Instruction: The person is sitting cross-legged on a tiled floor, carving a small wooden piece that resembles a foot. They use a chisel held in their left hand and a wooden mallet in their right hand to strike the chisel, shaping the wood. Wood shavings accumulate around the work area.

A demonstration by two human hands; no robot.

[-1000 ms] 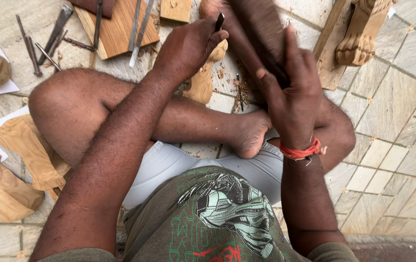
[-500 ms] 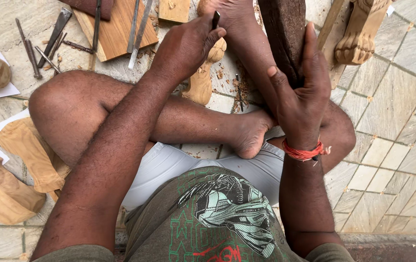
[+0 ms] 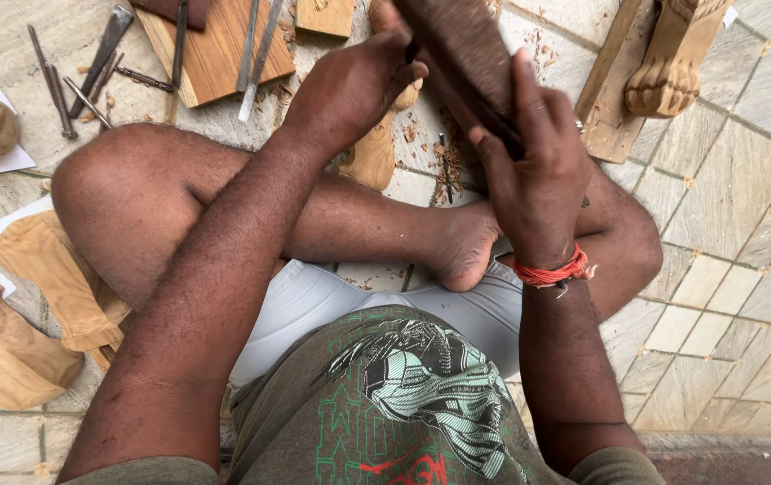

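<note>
Fingers [image 3: 529, 99] of the right hand [image 3: 534, 180] now wrap higher around the dark wood block [image 3: 462, 45]; the left hand [image 3: 350, 85] still grips a thin chisel [image 3: 411, 52] against it, carving continuing.

I saw no package, label, sign or screen anywhere around me. The nearest thing to one was the green and red printed graphic [image 3: 421, 395] on the front of my grey-green shirt, just below my crossed legs; I could not make out any more of it than its colours.
</note>
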